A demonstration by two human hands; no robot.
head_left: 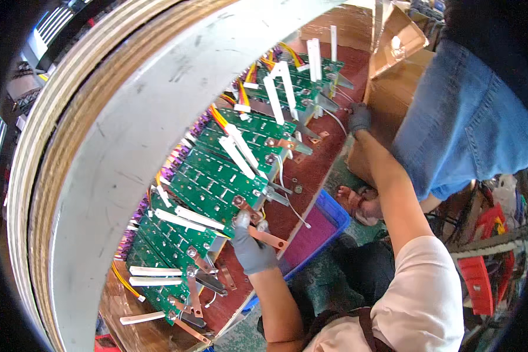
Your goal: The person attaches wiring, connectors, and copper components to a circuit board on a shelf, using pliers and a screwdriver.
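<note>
Green circuit boards (190, 182) lie in a row on a red-brown surface (314, 167). At their right edge the left hand (254, 249) touches a copper strip (270, 239); whether its fingers clamp it, I cannot tell. The right hand (359, 118), fingers curled, is near a white wire (338, 119), its grip unclear. Beyond stands a cardboard box (387, 88).

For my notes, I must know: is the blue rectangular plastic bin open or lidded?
Open, where visible: the bin shows no lid, and a purple surface appears inside it.
</note>
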